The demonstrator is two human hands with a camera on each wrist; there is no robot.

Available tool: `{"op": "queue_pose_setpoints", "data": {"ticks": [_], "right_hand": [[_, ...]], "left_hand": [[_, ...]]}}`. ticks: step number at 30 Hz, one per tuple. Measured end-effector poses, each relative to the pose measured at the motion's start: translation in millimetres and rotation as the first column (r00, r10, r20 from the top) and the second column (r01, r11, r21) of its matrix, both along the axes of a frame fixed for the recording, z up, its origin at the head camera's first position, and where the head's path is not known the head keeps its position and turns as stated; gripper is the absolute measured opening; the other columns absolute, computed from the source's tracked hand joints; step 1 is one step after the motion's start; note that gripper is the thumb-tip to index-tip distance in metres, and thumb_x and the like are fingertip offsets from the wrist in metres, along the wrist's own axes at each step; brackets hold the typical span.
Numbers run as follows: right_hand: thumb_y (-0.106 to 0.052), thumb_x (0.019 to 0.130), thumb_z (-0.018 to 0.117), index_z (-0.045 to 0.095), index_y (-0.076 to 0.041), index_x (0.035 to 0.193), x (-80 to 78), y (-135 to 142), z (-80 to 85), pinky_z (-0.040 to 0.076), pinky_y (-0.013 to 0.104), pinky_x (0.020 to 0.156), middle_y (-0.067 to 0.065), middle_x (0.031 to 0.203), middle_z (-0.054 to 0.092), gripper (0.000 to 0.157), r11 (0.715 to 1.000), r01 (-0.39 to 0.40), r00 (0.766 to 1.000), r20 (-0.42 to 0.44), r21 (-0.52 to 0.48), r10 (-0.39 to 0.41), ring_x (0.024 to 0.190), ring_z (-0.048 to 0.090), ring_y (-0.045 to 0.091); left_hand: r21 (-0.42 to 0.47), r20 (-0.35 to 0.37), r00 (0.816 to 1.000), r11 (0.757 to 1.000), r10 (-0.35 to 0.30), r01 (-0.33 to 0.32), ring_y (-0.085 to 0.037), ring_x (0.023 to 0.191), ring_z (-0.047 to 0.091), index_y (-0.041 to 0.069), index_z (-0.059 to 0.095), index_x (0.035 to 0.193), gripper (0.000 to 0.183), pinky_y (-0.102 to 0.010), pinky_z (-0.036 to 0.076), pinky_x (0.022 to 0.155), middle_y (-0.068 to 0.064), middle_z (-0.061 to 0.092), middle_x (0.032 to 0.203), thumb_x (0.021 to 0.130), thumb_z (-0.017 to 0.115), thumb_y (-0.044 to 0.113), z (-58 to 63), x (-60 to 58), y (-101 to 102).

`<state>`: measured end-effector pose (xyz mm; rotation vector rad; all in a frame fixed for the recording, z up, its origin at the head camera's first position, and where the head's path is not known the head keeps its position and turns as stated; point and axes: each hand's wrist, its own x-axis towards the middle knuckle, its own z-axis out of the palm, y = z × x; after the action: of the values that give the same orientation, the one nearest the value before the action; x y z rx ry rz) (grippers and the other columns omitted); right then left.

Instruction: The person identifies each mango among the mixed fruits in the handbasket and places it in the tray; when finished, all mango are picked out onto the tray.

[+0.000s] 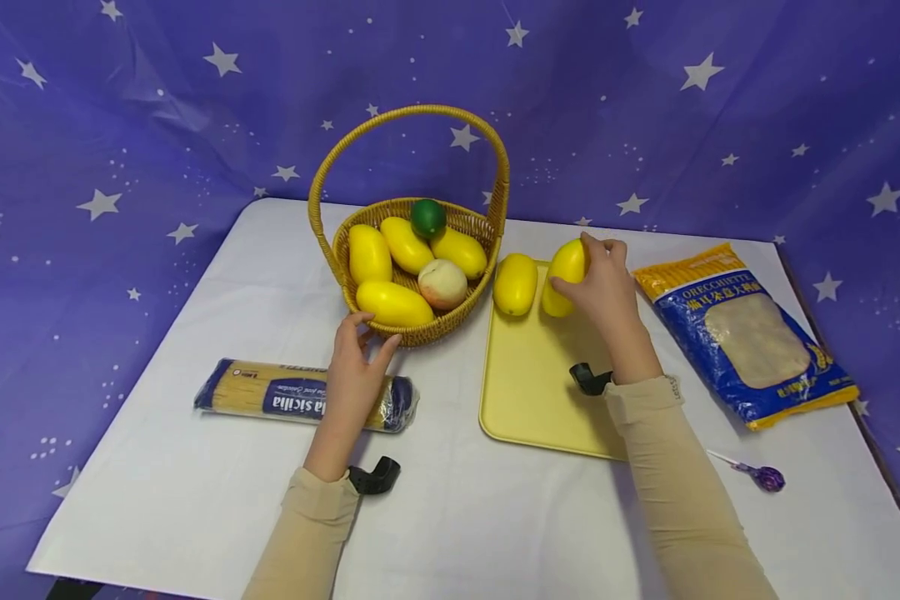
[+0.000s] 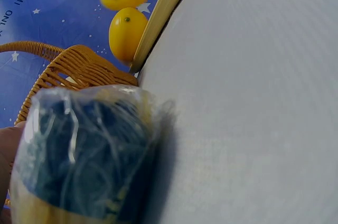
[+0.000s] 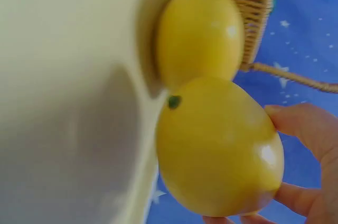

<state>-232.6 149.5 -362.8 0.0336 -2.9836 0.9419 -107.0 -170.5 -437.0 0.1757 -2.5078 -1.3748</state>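
In the head view, my right hand (image 1: 606, 287) grips a yellow mango (image 1: 567, 279) at the far end of the yellow tray (image 1: 528, 392). The right wrist view shows fingers and thumb around this mango (image 3: 219, 150), its stem spot facing the tray. Beside it lies a second mango (image 1: 516, 284) on the tray's left corner. My left hand (image 1: 354, 367) is at the front rim of the wicker basket (image 1: 420, 335), fingers loosely bent and thumb apart; the exact contact is unclear. Inside the basket are several mangoes (image 1: 395, 303), a peach (image 1: 442, 284) and a green fruit (image 1: 428, 218).
A spaghetti pack (image 1: 262, 389) lies under my left forearm. To the right of the tray is a blue and yellow orecchiette bag (image 1: 750, 333). A purple lollipop (image 1: 768, 478) lies nearer the right edge. The basket's tall handle (image 1: 420, 110) arches above the fruit.
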Motion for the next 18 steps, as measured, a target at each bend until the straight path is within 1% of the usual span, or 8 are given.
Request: {"op": "queue_pose_setpoints", "data": {"ticks": [3,7,14,18], "right_hand": [[-0.033,0.085,0.072,0.027,-0.007,0.151,-2.5,2,-8.9,0.039,0.059,0.099,0.028,0.142,0.023,0.084,1.000,-0.017,0.997,0.071,0.008,0.017,0.114,0.044,0.050],[-0.032,0.085,0.071,0.028,-0.004,0.150,-7.0,2,-18.7,0.038,0.058,0.102,0.029,0.142,0.024,0.083,0.999,-0.040,0.992,0.123,-0.001,0.040,0.117,0.043,0.047],[-0.037,0.087,0.068,0.032,-0.003,0.148,-15.7,2,-26.1,0.037,0.058,0.102,0.028,0.140,0.030,0.078,0.999,-0.031,0.991,0.134,0.014,0.029,0.118,0.043,0.045],[-0.039,0.089,0.067,0.036,-0.001,0.145,-22.4,-1,-28.9,0.036,0.057,0.103,0.028,0.138,0.034,0.075,0.998,-0.047,0.991,0.124,0.029,0.043,0.118,0.044,0.044]], "left_hand": [[-0.010,0.000,1.000,1.000,0.004,-0.004,-0.032,0.116,0.056,0.013,0.040,0.133,0.054,-0.045,0.046,0.097,-0.014,0.043,0.136,0.092,0.064,0.040,-0.6,-0.2,-1],[-0.018,-0.002,1.000,1.000,0.004,-0.004,-0.031,0.116,0.055,0.013,0.040,0.133,0.054,-0.044,0.046,0.097,-0.014,0.043,0.136,0.092,0.064,0.039,-1.2,-0.4,-1],[-0.025,-0.002,1.000,1.000,-0.002,0.002,-0.031,0.116,0.055,0.012,0.040,0.133,0.055,-0.044,0.046,0.097,-0.014,0.043,0.136,0.092,0.063,0.041,0.1,0.0,-1],[-0.024,0.002,1.000,1.000,-0.004,0.004,-0.030,0.117,0.055,0.013,0.039,0.133,0.056,-0.044,0.046,0.097,-0.013,0.042,0.137,0.092,0.062,0.044,1.8,0.5,-2]]}}
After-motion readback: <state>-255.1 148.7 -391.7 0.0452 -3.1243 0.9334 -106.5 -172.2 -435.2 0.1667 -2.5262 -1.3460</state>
